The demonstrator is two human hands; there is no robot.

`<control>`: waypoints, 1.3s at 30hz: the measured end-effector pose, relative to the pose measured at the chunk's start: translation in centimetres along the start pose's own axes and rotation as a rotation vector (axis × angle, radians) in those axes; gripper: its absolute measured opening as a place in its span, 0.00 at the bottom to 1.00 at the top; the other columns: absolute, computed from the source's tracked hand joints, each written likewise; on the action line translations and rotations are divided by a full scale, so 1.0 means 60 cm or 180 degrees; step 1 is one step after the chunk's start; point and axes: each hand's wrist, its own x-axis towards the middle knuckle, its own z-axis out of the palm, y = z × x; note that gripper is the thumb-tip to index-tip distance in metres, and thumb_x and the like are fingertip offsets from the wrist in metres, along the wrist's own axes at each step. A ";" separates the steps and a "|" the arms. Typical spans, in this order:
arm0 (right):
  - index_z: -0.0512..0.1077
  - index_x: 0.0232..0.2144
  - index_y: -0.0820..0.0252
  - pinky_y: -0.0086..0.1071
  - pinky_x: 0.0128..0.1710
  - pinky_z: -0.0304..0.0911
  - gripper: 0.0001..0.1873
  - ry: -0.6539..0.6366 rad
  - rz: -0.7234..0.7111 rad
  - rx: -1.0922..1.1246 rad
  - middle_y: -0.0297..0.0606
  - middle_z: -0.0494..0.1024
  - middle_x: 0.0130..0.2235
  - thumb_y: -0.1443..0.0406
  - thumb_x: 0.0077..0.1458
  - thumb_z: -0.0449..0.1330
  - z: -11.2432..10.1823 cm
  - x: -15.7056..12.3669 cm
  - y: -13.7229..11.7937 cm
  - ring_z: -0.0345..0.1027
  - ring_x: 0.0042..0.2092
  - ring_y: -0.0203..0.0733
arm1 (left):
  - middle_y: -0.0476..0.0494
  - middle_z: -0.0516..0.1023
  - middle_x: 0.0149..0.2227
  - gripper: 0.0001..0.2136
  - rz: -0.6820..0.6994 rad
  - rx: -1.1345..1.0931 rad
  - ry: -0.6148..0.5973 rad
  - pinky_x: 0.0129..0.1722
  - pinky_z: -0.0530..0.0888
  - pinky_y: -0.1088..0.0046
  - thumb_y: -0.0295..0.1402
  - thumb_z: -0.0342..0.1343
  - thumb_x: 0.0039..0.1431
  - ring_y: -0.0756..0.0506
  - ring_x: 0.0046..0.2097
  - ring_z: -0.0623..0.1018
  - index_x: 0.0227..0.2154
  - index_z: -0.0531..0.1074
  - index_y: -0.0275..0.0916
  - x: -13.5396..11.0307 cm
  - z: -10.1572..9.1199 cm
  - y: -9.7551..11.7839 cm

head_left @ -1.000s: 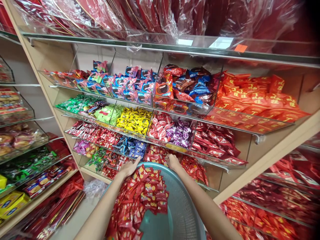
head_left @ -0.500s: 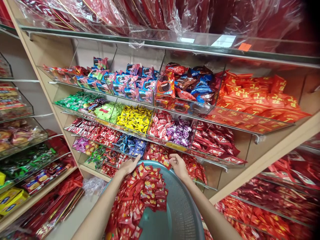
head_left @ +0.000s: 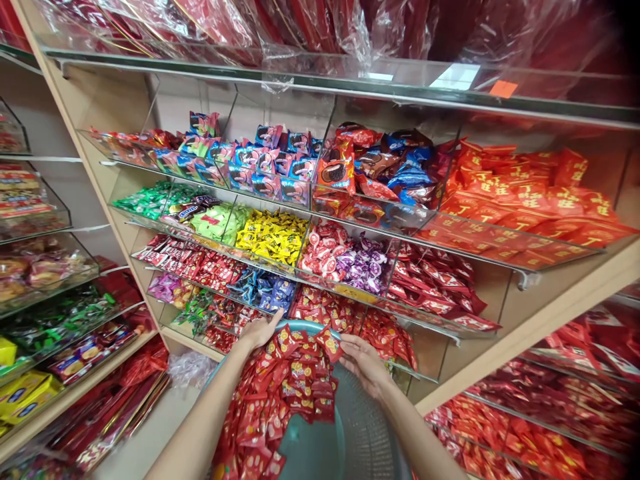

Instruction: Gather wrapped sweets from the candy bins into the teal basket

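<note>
A teal plastic basket (head_left: 360, 433) is tilted up against the bottom tier of a candy shelf, and a heap of red snack packets (head_left: 283, 400) lies in it. My left hand (head_left: 261, 330) rests at the basket's far rim, fingers stretched over the top of the heap. My right hand (head_left: 367, 363) is inside the basket, fingers curled against the right edge of the packets. Just beyond both hands is a clear bin of matching red packets (head_left: 350, 320).
Clear acrylic bins (head_left: 270, 240) step up the wooden shelf with yellow, green, blue, purple and red sweets. Red gift boxes in plastic wrap (head_left: 300, 27) sit on top. More shelves stand at the left (head_left: 40, 280) and right (head_left: 550, 413).
My right hand has drawn back from the shelf bin into the basket, beside the packets. My left hand has stayed at the rim. The view has shifted slightly.
</note>
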 end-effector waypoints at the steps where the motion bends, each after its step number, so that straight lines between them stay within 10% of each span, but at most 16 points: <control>1: 0.68 0.30 0.58 0.29 0.31 0.66 0.15 0.0082 -0.0030 -0.0019 0.34 0.72 0.29 0.63 0.35 0.63 -0.006 -0.005 0.004 0.67 0.29 0.33 | 0.30 0.70 0.45 0.41 0.0000 0.0000 0.0004 0.45 0.62 0.60 0.60 0.26 0.42 0.34 0.47 0.68 0.38 0.71 0.32 0.001 0.000 -0.001; 22: 0.66 0.30 0.54 0.30 0.28 0.57 0.08 0.0526 -0.1509 -0.3169 0.35 0.70 0.25 0.64 0.47 0.48 -0.036 -0.039 0.070 0.63 0.27 0.39 | 0.31 0.71 0.44 0.42 0.0002 0.0094 0.0040 0.44 0.64 0.62 0.60 0.24 0.43 0.35 0.46 0.69 0.39 0.71 0.32 0.012 0.008 -0.006; 39: 0.63 0.42 0.63 0.30 0.29 0.56 0.17 0.0246 -0.0641 -0.6186 0.46 0.72 0.33 0.76 0.51 0.43 -0.002 -0.053 0.052 0.68 0.34 0.43 | 0.30 0.73 0.41 0.43 0.0169 0.0152 0.0075 0.43 0.64 0.59 0.61 0.21 0.42 0.35 0.44 0.71 0.36 0.73 0.34 0.020 0.014 -0.011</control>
